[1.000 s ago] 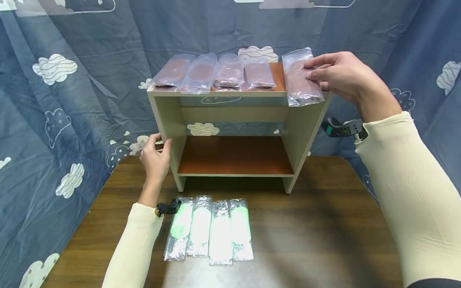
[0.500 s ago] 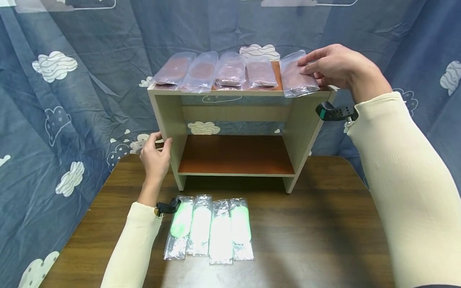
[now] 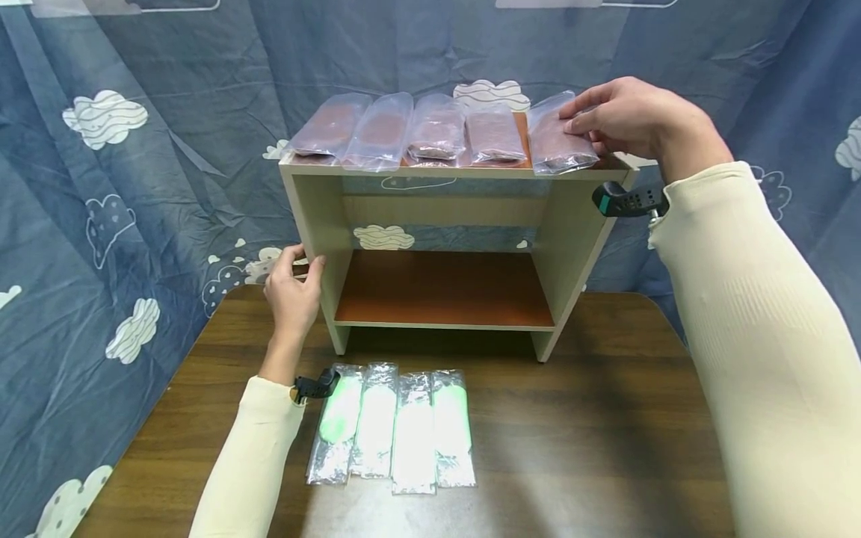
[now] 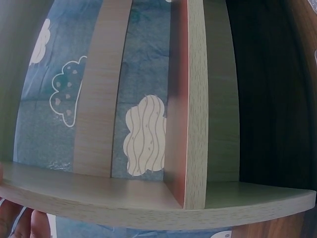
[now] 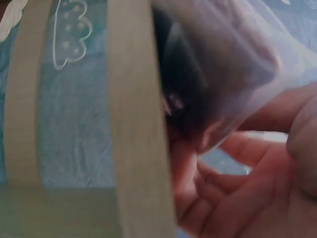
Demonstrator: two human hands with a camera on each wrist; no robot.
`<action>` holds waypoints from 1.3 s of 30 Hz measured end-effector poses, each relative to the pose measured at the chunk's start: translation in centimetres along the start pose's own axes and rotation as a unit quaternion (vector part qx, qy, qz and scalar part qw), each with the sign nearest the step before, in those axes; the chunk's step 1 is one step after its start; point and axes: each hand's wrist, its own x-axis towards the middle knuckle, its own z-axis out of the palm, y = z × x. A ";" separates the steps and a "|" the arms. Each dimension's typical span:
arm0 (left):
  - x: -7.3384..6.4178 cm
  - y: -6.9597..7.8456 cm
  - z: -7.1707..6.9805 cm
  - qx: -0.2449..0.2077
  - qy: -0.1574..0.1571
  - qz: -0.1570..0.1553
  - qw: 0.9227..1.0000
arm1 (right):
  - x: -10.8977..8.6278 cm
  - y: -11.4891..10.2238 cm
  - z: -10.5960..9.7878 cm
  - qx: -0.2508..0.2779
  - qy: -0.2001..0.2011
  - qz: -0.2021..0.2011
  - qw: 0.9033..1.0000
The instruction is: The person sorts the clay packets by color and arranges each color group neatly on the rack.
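My right hand (image 3: 639,119) pinches a clear plastic packet (image 3: 551,146) with a flat brownish-pink item inside, at the right end of the small shelf's top. The packet's near end reaches slightly over the front edge. In the right wrist view, the packet (image 5: 233,64) looks blurred, with fingers beneath and beside it. My left hand (image 3: 294,295) grips the left side panel of the two-level shelf (image 3: 581,239). Its fingertips (image 4: 40,224) show behind the panel in the left wrist view. Several similar packets (image 3: 385,128) lie in a row along the top, left of the held one.
On the wooden table (image 3: 572,433) in front of the shelf lie several clear sleeves with bright green-white items (image 3: 413,441), side by side. The brown lower board (image 3: 444,288) sits under the top. A blue cloud-patterned curtain (image 3: 168,224) hangs behind.
My right hand has moved the packet back from the front edge and a little left, so it lies flatter along the top. My left hand stays on the side panel.
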 end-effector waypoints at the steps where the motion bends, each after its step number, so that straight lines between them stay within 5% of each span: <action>1: 0.0 0.0 0.0 0.001 0.001 0.000 1.000 | 0.1 0.0 0.0 -0.014 -0.002 -0.006 1.000; 14: 0.1 0.0 0.0 -0.019 -0.002 0.007 1.000 | 0.9 0.1 0.5 -0.101 -0.005 -0.028 0.995; 39: 0.2 -0.3 0.0 -0.023 -0.012 0.005 1.000 | 1.1 0.2 0.8 -0.088 0.002 -0.036 0.995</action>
